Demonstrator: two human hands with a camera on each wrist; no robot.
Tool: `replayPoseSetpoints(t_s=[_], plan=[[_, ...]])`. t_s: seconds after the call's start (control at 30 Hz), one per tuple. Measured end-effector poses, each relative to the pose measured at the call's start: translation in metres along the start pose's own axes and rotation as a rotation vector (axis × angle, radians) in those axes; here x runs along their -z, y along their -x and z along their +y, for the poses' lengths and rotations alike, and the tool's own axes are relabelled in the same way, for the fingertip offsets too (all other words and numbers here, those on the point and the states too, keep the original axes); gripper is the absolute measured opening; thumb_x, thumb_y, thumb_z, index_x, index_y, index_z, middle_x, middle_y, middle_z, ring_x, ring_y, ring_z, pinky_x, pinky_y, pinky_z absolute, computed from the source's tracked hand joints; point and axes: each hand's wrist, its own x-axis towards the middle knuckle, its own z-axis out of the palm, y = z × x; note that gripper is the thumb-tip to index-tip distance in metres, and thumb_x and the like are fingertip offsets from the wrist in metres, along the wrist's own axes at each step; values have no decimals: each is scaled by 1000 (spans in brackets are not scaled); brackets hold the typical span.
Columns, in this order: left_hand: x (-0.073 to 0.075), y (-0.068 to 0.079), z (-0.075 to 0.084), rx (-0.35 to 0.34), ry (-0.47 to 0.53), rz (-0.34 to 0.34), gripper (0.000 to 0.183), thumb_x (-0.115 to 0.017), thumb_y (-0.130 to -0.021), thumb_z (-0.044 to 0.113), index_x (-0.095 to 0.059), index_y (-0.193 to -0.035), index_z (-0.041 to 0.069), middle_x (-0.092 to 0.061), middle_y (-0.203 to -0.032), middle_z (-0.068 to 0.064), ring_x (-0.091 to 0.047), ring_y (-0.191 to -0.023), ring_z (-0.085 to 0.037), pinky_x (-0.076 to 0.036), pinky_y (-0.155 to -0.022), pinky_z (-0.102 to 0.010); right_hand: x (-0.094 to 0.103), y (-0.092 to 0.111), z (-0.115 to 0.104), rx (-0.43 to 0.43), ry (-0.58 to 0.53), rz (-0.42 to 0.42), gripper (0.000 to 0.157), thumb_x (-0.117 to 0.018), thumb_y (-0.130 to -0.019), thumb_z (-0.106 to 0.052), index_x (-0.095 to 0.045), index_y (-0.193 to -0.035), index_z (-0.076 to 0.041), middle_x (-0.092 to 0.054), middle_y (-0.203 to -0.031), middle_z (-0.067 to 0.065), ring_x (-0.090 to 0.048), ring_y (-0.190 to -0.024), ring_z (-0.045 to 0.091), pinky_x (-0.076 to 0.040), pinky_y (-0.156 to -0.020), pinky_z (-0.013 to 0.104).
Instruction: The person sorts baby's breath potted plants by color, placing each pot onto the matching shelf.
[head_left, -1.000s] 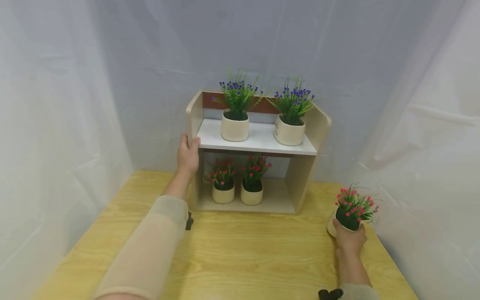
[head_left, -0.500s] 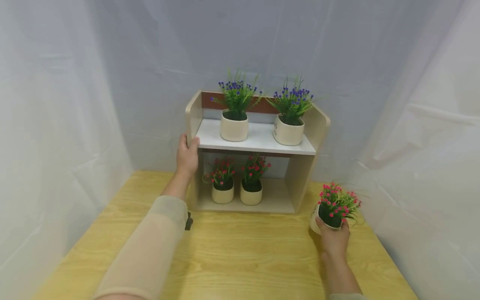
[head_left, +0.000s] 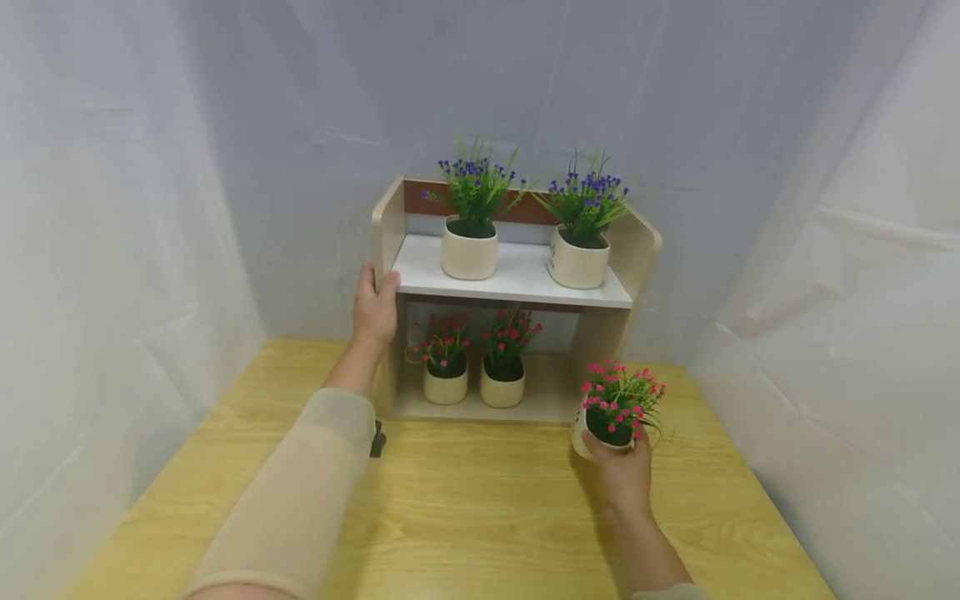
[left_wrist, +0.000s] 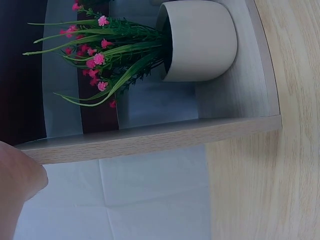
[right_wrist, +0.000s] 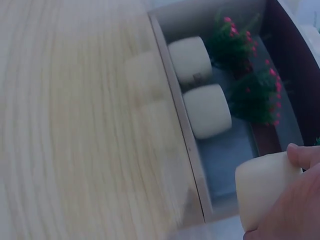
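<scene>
My right hand (head_left: 626,475) grips a cream pot of pink flowers (head_left: 611,408), tilted a little, in front of the shelf's lower right corner. In the right wrist view the held pot (right_wrist: 265,182) overlaps the shelf's end, thumb and fingers round it. My left hand (head_left: 375,312) holds the left side panel of the two-tier shelf (head_left: 382,242), thumb at its front edge. On the lower tier stand two pots of red-pink flowers, a left pot (head_left: 446,387) and a middle pot (head_left: 502,390). Bare board shows to their right.
Two cream pots of purple flowers, a left one (head_left: 468,254) and a right one (head_left: 579,265), stand on the white upper tier. The shelf rests near the back of a wooden table (head_left: 465,508). Pale sheeting (head_left: 847,333) hangs behind and on both sides.
My right hand has carried the pink flower pot leftward from the table's right side to the shelf's lower right corner. The left hand has kept its hold on the side panel.
</scene>
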Motion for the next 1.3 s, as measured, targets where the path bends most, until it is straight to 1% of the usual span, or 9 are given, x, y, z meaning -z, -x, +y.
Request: replayPoseSetpoints(t_s=[0.1,0.27,0.4,0.5,0.73,0.83,1.03,1.2,1.3], plan=[[0,0,1,0,-1,4,53,-50,-112,40,-42,-160,20,-53,-162,-14,-47,-150,-35,-31,-132,-57,-13,0,0,17,23,-36,107,-84,-96,-21,-11,-173,-3,-15,-179,27,-17,-167,48,-15,-138,63],[0,1,2,6,11,6,52,-51,-112,38,-43,-159,19,-53,-161,-15,-47,-150,-35,-30,-132,-57,-32,-6,2,58,84,-48,105,-85,-95,-21,-15,-170,3,-21,-175,32,-22,-163,51,-15,-137,64],[0,1,1,4,26,3,52,-51,-112,36,-43,-159,17,-53,-161,-15,-46,-150,-35,-29,-133,-56,-46,-15,10,101,73,-56,95,-85,-94,-17,-27,-167,3,-30,-171,28,-26,-163,47,-14,-138,62],[0,1,-1,-1,35,2,52,-51,-112,34,-43,-159,16,-53,-161,-15,-46,-151,-35,-30,-133,-55,-54,-23,15,116,65,-60,91,-85,-93,-16,-32,-165,1,-34,-170,25,-29,-162,45,-15,-138,61],[0,-1,-1,-5,36,9,50,-51,-111,35,-44,-157,16,-54,-159,-16,-48,-148,-35,-31,-132,-56,-65,-43,21,107,90,-35,91,-84,-94,-20,-32,-166,1,-33,-171,27,-29,-162,46,-16,-138,60],[1,-1,-1,-1,36,7,50,-51,-111,36,-45,-157,17,-55,-159,-16,-48,-148,-36,-32,-131,-57,-68,-51,23,114,88,-26,89,-85,-93,-18,-34,-164,3,-35,-169,28,-32,-160,47,-18,-138,59],[0,-1,0,8,32,0,50,-51,-112,37,-45,-157,18,-54,-159,-15,-48,-148,-35,-31,-131,-56,-73,-63,26,131,138,-8,87,-84,-93,-17,-36,-163,5,-42,-166,30,-37,-158,48,-24,-136,60],[0,0,0,6,42,1,51,-52,-111,36,-44,-158,16,-54,-158,-15,-48,-146,-34,-31,-131,-55,-81,-75,26,153,164,45,88,-84,-92,-16,-35,-161,7,-48,-160,32,-46,-151,49,-33,-131,59],[0,0,0,4,45,5,50,-52,-111,35,-45,-157,16,-55,-157,-15,-48,-146,-34,-31,-131,-55,-86,-79,26,132,166,71,88,-84,-92,-16,-33,-159,9,-49,-157,33,-49,-147,50,-37,-129,59]])
